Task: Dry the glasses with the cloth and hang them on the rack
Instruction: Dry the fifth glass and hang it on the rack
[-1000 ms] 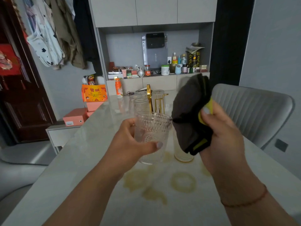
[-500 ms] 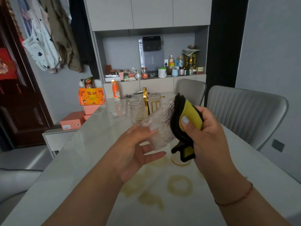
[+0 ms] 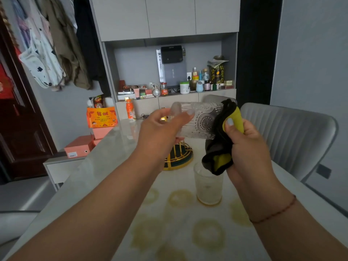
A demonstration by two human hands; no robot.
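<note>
Far to the left, well apart from your work, an orange box sits at the table's far left corner and plays no part. Coming in, your left hand holds the patterned glass up above the table, lying on its side, with your fingers curled around its base end and the mouth turned to the right. Just beyond and below that hand, the gold rack stands on the table; only its round base shows, the upper arms being hidden behind your hand and the glass. To the right, your right hand grips the bunched black and yellow cloth, thumb pressed on the yellow side, and the cloth sits at the glass's mouth. You look to be in the drying step for this glass, working the rim or about to push the cloth inside; whether the cloth has entered the mouth I cannot tell. Next, you will likely want to turn the glass with your left hand while the cloth stays pressed against it, then carry it to the rack and hang it mouth down. Near you and below the cloth, a second glass stands upright on the table, not yet dried by the look of it.
</note>
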